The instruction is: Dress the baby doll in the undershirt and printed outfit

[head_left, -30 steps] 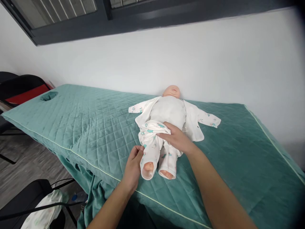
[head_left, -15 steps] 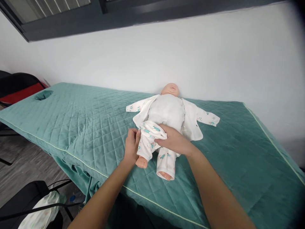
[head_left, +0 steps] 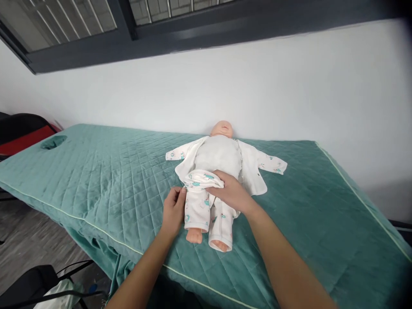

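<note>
A baby doll lies on its back, its head toward the wall and its feet toward me. Its white printed jacket is spread open at the front, with both sleeves out to the sides. White printed pants cover its legs, and the feet show at the cuffs. My right hand is closed on the bunched waistband at the doll's middle. On the left side of the pants, my left hand pinches the edge of the cloth near the hip.
The doll lies on a bed with a green quilted cover, which has a face hole at the far left. Behind it are a white wall and a dark window frame. A black chair stands at lower left, and another chair with red is beyond the bed.
The doll's leg on the left now lies straighter, beside the other. My left hand has moved slightly, still at the side of the pants. The camera view has tilted up a little.
</note>
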Available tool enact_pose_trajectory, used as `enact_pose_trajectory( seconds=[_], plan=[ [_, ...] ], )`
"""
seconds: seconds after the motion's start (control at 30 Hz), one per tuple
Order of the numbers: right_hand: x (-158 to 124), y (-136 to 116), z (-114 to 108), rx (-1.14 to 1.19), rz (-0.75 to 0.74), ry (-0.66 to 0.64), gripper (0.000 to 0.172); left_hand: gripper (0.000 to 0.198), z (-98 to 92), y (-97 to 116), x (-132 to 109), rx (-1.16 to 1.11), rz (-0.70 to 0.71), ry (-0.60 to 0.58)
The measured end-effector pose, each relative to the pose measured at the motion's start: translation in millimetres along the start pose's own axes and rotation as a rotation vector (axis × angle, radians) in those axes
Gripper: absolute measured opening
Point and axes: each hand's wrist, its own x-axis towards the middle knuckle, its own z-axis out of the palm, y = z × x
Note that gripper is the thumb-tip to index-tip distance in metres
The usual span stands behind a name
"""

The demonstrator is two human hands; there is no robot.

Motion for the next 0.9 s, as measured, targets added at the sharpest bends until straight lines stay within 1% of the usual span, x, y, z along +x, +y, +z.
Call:
enact_pose_trajectory(
  seconds=[0.07,0.1,0.17,0.2,0.23,0.3,0.37,0.43,0.5,0.57,0.6,0.67,0.73,0.77,0.83,0.9],
  plan=[
    [-3.7,-2.7,-8.1,0.082,-0.015,-0.093,0.029,0.034,-1.1,0.1,5.4,-0.09,-0.014,0.062],
    [-5.9,-3.8,-12.9,0.145,-0.023,-0.135,0.033,0.033,-1.6,-0.1,9.9,-0.1,-0.004,0.096],
    [-10.0,-5.1,-22.9,0.277,-0.032,-0.168,0.037,0.03,-2.2,-1.3,23.4,-0.037,0.032,0.14],
    [-11.5,-5.0,-27.8,0.322,-0.032,-0.154,0.036,0.028,-2.5,-2.7,32.5,0.028,0.044,0.142],
    [-12.4,-4.4,-32.4,0.352,-0.03,-0.119,0.033,0.026,-2.8,-4.6,43.1,0.1,0.051,0.138],
    [-12.1,-1.3,-40.6,0.384,-0.039,-0.001,0.026,0.025,-3.6,-10.1,68.2,0.242,0.07,0.125],
    [-9.3,4.9,-48.3,0.386,-0.064,0.185,0.02,0.024,-4.1,-16.4,96.8,0.377,0.154,0.132],
    [-5.3,15.2,-56.7,0.302,-0.078,0.434,0.018,0.022,-2.6,-21.1,126.8,0.486,0.3,0.156],
    [-1.0,30.3,-66.3,0.116,-0.033,0.688,0.019,0.02,3.9,-22.2,155.4,0.543,0.417,0.157],
    [2.9,48.6,-76.5,-0.117,0.071,0.867,0.023,0.024,16.5,-20.1,180.0,0.571,0.489,0.113],
    [4.6,58.0,-81.3,-0.227,0.135,0.914,0.027,0.027,24.6,-18.5,190.1,0.587,0.523,0.08],
    [7.5,74.9,-89.2,-0.389,0.264,0.93,0.036,0.032,41.0,-15.3,205.4,0.637,0.599,0.007],
    [9.6,86.8,-93.9,-0.47,0.36,0.899,0.042,0.028,53.4,-12.7,215.0,0.67,0.64,-0.033],
    [10.4,90.7,-94.9,-0.495,0.388,0.883,0.043,0.024,56.7,-11.5,218.3,0.665,0.634,-0.038],
    [11.8,95.1,-95.0,-0.57,0.41,0.874,0.045,0.023,57.3,-8.3,222.7,0.576,0.54,-0.039],
    [12.6,96.6,-93.8,-0.664,0.401,0.887,0.045,0.028,51.9,-3.0,224.6,0.404,0.377,-0.045]
  ],
)
